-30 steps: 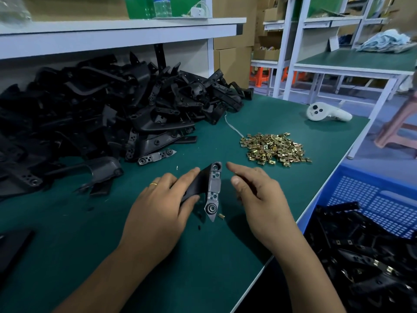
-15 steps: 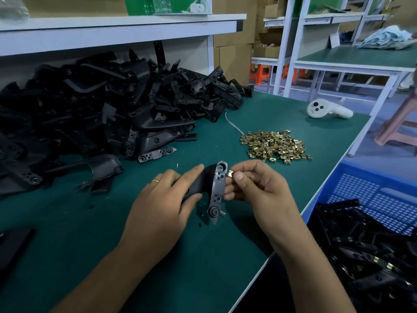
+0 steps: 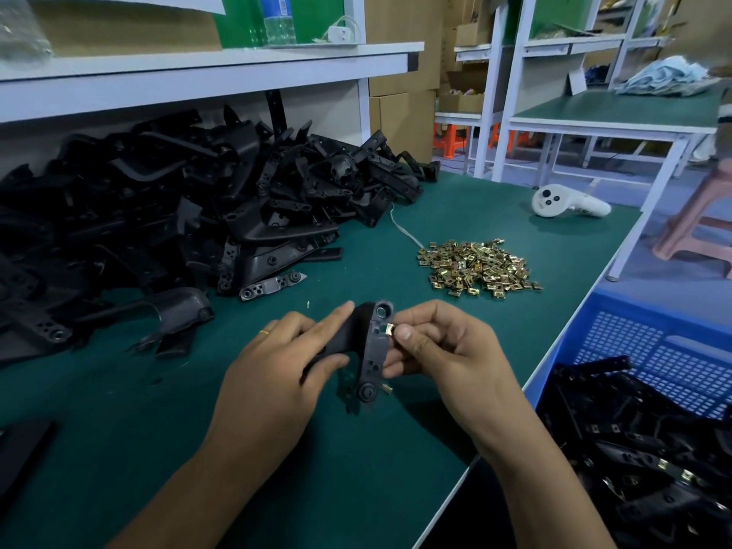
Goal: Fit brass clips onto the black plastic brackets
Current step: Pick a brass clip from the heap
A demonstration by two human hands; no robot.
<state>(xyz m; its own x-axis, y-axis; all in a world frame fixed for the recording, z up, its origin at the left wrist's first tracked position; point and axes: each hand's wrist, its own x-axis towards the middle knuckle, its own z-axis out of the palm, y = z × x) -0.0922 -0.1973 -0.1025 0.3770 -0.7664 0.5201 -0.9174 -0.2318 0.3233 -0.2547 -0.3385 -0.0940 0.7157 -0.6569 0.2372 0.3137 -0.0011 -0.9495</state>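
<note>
No writing can be read; the label on the clear plastic bottle [image 3: 278, 17] on the far white shelf [image 3: 206, 61] is blurred. The left hand [image 3: 273, 374], a gold ring on one finger, grips the curved black plastic bracket [image 3: 370, 350] with fingers and thumb curled round its body, holding it upright above the green bench mat [image 3: 158, 449]. The right hand [image 3: 443, 358] pinches a small brass clip [image 3: 389, 330] between thumb and forefinger against the bracket's right edge. A heap of loose brass clips [image 3: 479, 267] lies beyond, to the right; a pile of black plastic brackets [image 3: 178, 215] fills the far left. A blue plastic crate [image 3: 649, 350] stands at the near right.
</note>
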